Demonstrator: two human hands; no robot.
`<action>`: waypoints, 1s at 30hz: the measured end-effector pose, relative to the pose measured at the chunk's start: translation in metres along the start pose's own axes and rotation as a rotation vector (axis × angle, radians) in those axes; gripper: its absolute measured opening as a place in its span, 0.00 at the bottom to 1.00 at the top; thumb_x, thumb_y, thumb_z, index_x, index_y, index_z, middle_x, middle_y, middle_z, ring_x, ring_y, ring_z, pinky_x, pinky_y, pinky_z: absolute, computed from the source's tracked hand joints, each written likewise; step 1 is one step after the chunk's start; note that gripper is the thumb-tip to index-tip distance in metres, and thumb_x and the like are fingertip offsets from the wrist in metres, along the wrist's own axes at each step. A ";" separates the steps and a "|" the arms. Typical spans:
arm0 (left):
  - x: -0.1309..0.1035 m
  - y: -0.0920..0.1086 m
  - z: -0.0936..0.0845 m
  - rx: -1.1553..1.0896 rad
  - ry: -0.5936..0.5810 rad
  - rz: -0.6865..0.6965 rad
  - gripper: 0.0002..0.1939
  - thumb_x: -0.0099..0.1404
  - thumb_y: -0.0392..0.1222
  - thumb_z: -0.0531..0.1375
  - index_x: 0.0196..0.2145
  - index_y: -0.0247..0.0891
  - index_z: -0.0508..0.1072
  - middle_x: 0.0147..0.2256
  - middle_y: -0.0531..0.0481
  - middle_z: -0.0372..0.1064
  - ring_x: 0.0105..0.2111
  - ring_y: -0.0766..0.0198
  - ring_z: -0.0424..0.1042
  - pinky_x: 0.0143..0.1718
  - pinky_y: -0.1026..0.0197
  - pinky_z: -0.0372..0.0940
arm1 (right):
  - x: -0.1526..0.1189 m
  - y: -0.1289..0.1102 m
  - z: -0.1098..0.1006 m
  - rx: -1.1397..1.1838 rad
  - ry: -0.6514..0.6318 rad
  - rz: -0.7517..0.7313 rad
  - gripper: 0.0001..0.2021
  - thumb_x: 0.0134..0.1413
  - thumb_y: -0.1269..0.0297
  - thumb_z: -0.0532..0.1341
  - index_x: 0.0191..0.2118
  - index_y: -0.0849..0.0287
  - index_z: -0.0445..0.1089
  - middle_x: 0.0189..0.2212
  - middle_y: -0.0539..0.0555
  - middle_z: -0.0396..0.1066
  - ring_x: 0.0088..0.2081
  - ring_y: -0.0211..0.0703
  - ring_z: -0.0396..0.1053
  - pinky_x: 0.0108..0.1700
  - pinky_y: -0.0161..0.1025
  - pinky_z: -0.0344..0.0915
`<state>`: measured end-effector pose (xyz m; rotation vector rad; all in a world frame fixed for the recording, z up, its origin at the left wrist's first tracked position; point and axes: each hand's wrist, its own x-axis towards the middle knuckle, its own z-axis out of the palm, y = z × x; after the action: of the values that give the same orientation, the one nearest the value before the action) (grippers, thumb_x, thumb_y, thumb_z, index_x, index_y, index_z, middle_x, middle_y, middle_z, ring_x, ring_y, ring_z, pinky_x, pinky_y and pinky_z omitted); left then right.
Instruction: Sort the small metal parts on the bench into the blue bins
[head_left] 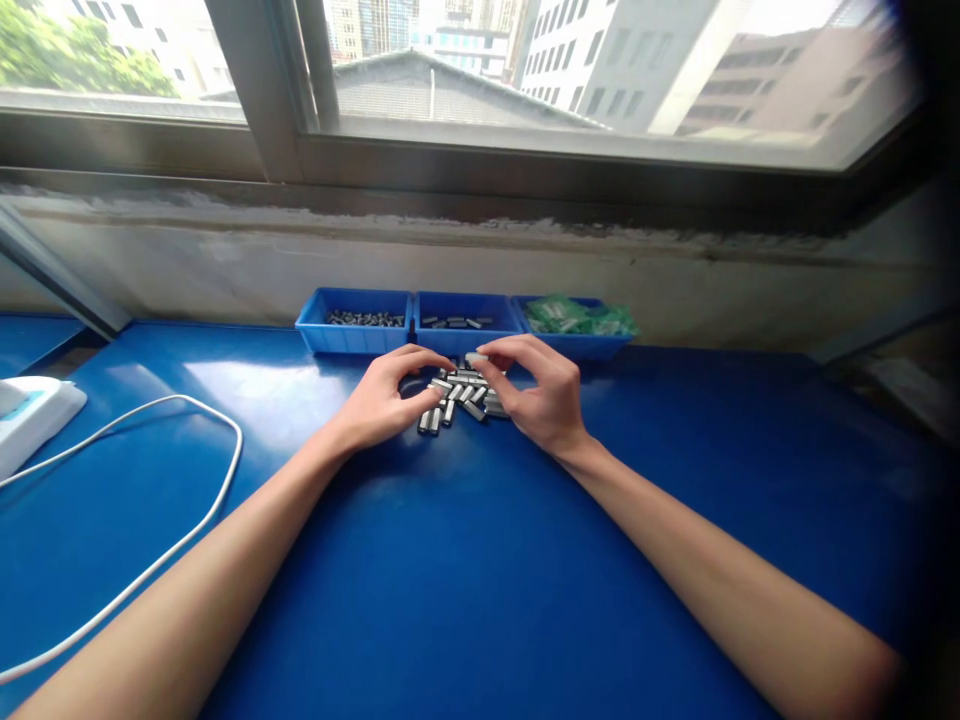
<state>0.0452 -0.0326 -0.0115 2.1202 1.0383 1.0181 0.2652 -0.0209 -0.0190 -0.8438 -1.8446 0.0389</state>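
Note:
A small pile of short metal bars [456,392], silvery with dark edges, lies on the blue table beneath both hands. My right hand [544,390] pinches one light-coloured metal bar [474,358] between thumb and fingertips, just above the far side of the pile. At the pile's left edge is my left hand [386,395], thumb and fingers apart and curved around that side. Its thumb tip rests at or against the bars; whether it touches one I cannot tell. Some bars on the right are partly hidden by my right hand.
Behind the pile stand three joined blue bins: one with small metal parts [365,319], one with a few metal bars [456,323], one with green plastic packets [570,316]. A white cable [234,460] loops from a white power strip [37,420] at left. A window wall borders the table [480,580].

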 end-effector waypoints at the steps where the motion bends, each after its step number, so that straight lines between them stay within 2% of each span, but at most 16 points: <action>1: 0.000 0.000 0.000 0.002 -0.002 0.004 0.15 0.63 0.39 0.60 0.47 0.37 0.78 0.48 0.45 0.75 0.50 0.55 0.73 0.56 0.57 0.63 | 0.001 0.002 0.001 -0.008 0.044 0.015 0.03 0.61 0.63 0.66 0.38 0.55 0.77 0.34 0.53 0.78 0.33 0.42 0.75 0.39 0.40 0.74; 5: 0.001 0.000 -0.001 0.011 -0.022 0.002 0.16 0.62 0.38 0.60 0.48 0.37 0.78 0.49 0.45 0.75 0.51 0.55 0.72 0.55 0.57 0.63 | 0.006 0.015 0.004 0.011 0.201 0.117 0.05 0.61 0.62 0.65 0.40 0.55 0.77 0.41 0.56 0.78 0.42 0.47 0.77 0.42 0.43 0.77; 9: 0.001 -0.002 -0.002 -0.047 -0.008 -0.060 0.16 0.62 0.41 0.61 0.48 0.38 0.79 0.50 0.46 0.74 0.52 0.54 0.72 0.54 0.57 0.64 | 0.006 0.026 0.002 -0.015 0.171 0.157 0.08 0.62 0.66 0.63 0.44 0.56 0.78 0.48 0.57 0.78 0.45 0.48 0.78 0.47 0.46 0.76; 12: 0.001 -0.003 -0.002 -0.128 0.040 -0.129 0.16 0.63 0.43 0.60 0.46 0.38 0.79 0.50 0.46 0.75 0.51 0.54 0.72 0.54 0.57 0.65 | 0.003 0.020 -0.003 -0.046 0.133 0.116 0.09 0.61 0.68 0.62 0.45 0.56 0.78 0.46 0.57 0.79 0.44 0.49 0.77 0.48 0.46 0.74; 14: 0.000 -0.002 -0.002 -0.171 0.096 -0.192 0.15 0.64 0.44 0.59 0.45 0.38 0.80 0.49 0.47 0.76 0.51 0.54 0.72 0.56 0.56 0.64 | 0.001 0.011 -0.005 -0.030 0.044 0.054 0.10 0.60 0.69 0.62 0.45 0.56 0.77 0.42 0.56 0.79 0.42 0.48 0.76 0.47 0.46 0.74; 17: 0.000 -0.004 -0.003 -0.234 0.155 -0.250 0.14 0.64 0.43 0.59 0.43 0.38 0.80 0.46 0.49 0.78 0.50 0.54 0.73 0.57 0.55 0.63 | -0.003 -0.002 -0.008 0.025 -0.198 -0.118 0.12 0.58 0.68 0.63 0.47 0.55 0.76 0.41 0.56 0.78 0.44 0.50 0.73 0.50 0.49 0.71; 20: 0.001 -0.010 -0.002 -0.307 0.192 -0.252 0.13 0.62 0.42 0.59 0.41 0.39 0.81 0.45 0.49 0.79 0.49 0.53 0.74 0.57 0.55 0.64 | -0.006 -0.012 -0.007 0.002 -0.392 -0.273 0.14 0.57 0.67 0.63 0.50 0.57 0.75 0.45 0.58 0.76 0.48 0.53 0.69 0.52 0.52 0.68; 23: 0.001 -0.018 0.000 -0.386 0.242 -0.265 0.11 0.59 0.41 0.61 0.38 0.38 0.81 0.43 0.48 0.79 0.48 0.53 0.74 0.54 0.55 0.66 | -0.008 -0.016 -0.005 -0.035 -0.543 -0.397 0.18 0.59 0.69 0.61 0.54 0.58 0.73 0.53 0.59 0.74 0.55 0.56 0.65 0.55 0.54 0.63; 26: 0.001 -0.022 0.003 -0.426 0.265 -0.258 0.11 0.58 0.40 0.61 0.37 0.38 0.81 0.43 0.48 0.79 0.47 0.53 0.75 0.52 0.55 0.67 | -0.009 -0.017 -0.001 -0.040 -0.625 -0.456 0.18 0.61 0.73 0.58 0.56 0.57 0.72 0.57 0.56 0.73 0.61 0.56 0.61 0.59 0.55 0.58; 30: 0.001 -0.020 0.002 -0.418 0.277 -0.252 0.10 0.58 0.40 0.62 0.36 0.39 0.81 0.41 0.49 0.79 0.46 0.54 0.75 0.52 0.56 0.67 | -0.010 -0.015 0.003 -0.033 -0.644 -0.456 0.15 0.68 0.70 0.56 0.55 0.58 0.73 0.55 0.55 0.75 0.62 0.55 0.60 0.60 0.53 0.56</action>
<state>0.0399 -0.0211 -0.0267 1.5043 1.0764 1.2936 0.2571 -0.0365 -0.0221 -0.4323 -2.6148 -0.0108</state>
